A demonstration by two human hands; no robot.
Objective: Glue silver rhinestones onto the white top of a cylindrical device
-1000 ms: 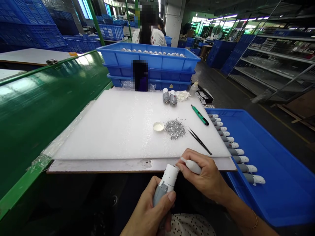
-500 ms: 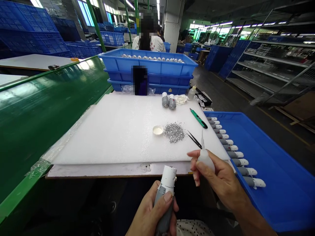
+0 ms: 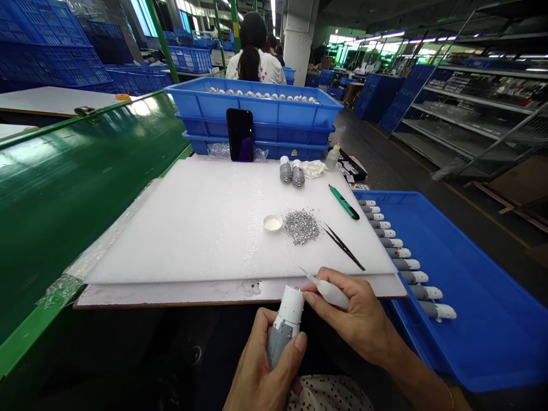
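Observation:
My left hand (image 3: 274,359) is wrapped round a grey and white cylindrical piece (image 3: 292,305), its white end up and small studs on its surface. In my right hand (image 3: 355,308) is a white squeeze bottle (image 3: 333,294) with a thin nozzle pointing up and left. The right fingertips are at the upper right edge of the piece. On the white foam sheet (image 3: 192,228) lie a pile of small silvery beads (image 3: 302,226), a small round dish (image 3: 273,223), black tweezers (image 3: 342,246) and a green cutter (image 3: 344,202).
Two similar pieces (image 3: 291,172) stand at the back beside crumpled tissue and a small bottle (image 3: 333,156). Behind are stacked blue crates (image 3: 257,123) with a phone (image 3: 240,135) against them. A blue tray (image 3: 471,285) at right holds several pieces. A person (image 3: 252,57) sits beyond.
My right hand has moved left and slightly down to the piece, and the bottle has tipped from upright to leaning left. The view has shifted slightly.

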